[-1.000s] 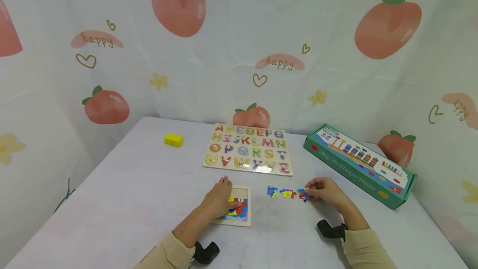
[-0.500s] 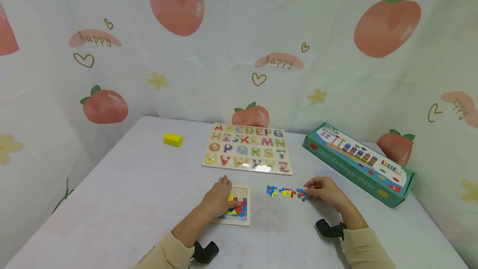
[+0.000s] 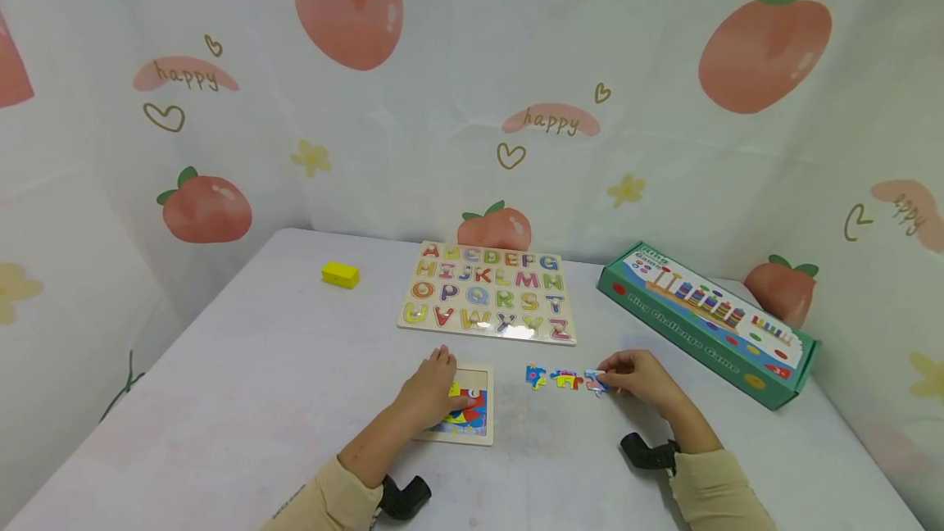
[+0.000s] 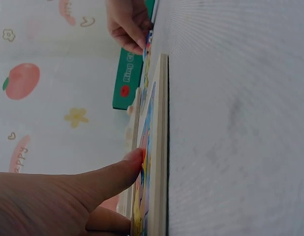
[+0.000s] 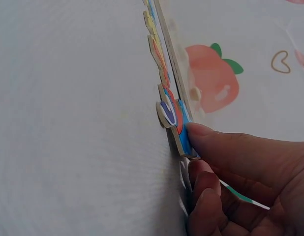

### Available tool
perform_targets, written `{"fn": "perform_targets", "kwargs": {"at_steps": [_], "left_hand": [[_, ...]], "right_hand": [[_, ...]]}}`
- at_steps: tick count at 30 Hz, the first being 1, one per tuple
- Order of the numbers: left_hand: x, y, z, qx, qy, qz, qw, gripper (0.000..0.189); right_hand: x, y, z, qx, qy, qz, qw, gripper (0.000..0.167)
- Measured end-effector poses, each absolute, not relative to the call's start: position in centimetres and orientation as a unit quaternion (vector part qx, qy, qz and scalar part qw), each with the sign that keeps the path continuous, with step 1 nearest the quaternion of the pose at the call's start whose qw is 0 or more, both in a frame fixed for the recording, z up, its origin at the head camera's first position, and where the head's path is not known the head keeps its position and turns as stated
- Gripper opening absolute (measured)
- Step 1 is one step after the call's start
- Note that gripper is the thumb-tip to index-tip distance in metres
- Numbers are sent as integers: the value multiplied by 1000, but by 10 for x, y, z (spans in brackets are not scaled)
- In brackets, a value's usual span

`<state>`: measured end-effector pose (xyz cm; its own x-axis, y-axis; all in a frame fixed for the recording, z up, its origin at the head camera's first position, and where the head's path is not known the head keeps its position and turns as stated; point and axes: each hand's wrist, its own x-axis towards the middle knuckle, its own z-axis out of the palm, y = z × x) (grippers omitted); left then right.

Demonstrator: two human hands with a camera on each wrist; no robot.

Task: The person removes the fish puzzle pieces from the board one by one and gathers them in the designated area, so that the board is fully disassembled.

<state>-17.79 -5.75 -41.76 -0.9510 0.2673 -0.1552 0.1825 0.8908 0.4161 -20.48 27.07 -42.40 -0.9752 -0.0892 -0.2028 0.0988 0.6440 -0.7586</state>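
Note:
My left hand (image 3: 431, 390) lies across the left part of a small wooden puzzle tray (image 3: 483, 375), hiding that side. Its fingers are stretched toward the far edge, and the thumb presses on the colourful picture pieces (image 4: 146, 147) inside. To the right, my right hand (image 3: 643, 379) pinches a blue and red jigsaw piece (image 5: 177, 118) between thumb and fingers, its near edge tipped up in the right wrist view. This piece is the rightmost in a short row, beside a yellow and red jigsaw piece (image 3: 566, 379) and a blue and yellow jigsaw piece (image 3: 535, 377).
A wooden alphabet board (image 3: 487, 292) lies behind the tray. At the back right stands a green Ring Challenge Game box (image 3: 710, 324). A yellow block (image 3: 341, 274) sits at the back left. A printed cloth (image 3: 435, 88) hangs behind the white table (image 3: 243, 383).
The jigsaw piece in my right hand has tilted, and its face now looks paler in the head view. My left hand stays in place on the tray.

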Motion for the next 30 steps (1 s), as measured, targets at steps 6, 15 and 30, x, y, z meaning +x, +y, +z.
{"fn": "perform_targets", "kwargs": {"at_steps": [6,15,30], "left_hand": [[-178,-58,-418,122,966,205,97,77],[-179,-59,-420,123,963,217,106,79],[-177,-104,-412,109,942,291,125,75]], "right_hand": [[-205,270,-425,3,900,-421,110,23],[-205,271,-425,-2,903,-412,117,24],[-209,256,-397,-28,906,-405,117,31]]}}
